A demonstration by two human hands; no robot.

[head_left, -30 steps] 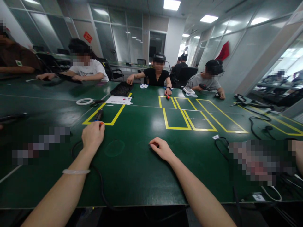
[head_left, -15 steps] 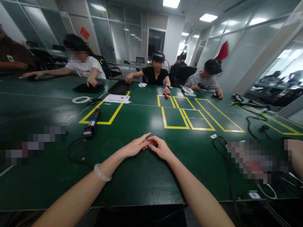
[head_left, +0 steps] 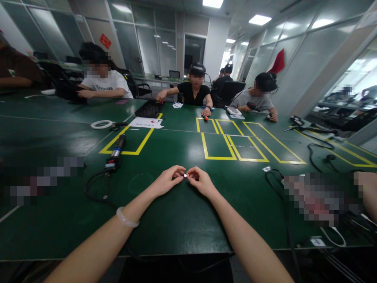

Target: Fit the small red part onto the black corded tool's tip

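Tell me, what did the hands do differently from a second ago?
The left hand let go of the corded tool, now lying on the green table, and moved right to meet the right hand. Both now pinch a tiny part between their fingertips. The right hand hardly moved; the yellow tape boxes stayed put.
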